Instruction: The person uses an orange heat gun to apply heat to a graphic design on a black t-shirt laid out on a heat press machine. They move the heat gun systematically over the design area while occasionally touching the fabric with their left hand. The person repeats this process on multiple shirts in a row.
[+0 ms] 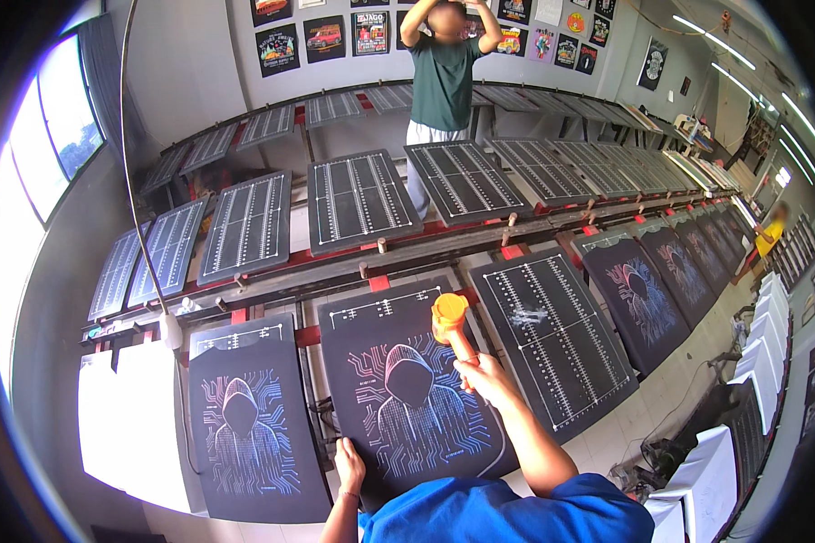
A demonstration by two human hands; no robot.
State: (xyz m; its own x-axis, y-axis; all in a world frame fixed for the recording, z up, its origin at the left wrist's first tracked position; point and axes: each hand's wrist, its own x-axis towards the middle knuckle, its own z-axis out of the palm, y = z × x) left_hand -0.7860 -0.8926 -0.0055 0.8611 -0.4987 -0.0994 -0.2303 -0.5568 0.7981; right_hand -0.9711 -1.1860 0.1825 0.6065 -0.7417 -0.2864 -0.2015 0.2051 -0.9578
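My right hand point(489, 380) is wrapped around the handle of an orange hair dryer point(449, 317), held above the upper right part of a black T-shirt point(344, 362). The shirt lies flat on a slanted board and carries a hooded figure print point(412, 398) with blue and pink circuit lines. At the shirt's lower left edge, my left hand point(349, 467) has its fingers closed on the border. A grey cord curves over the shirt's lower right. Another black shirt point(244, 362) with the same print lies on the board to the left.
A bare marked board point(552, 335) stands to the right, with more printed shirts point(638, 290) beyond it. A white board point(136, 425) is at far left, near a hanging cable point(131, 136). Behind the rail, a person in green point(444, 81) stands with arms raised; another in yellow point(770, 233) is far right.
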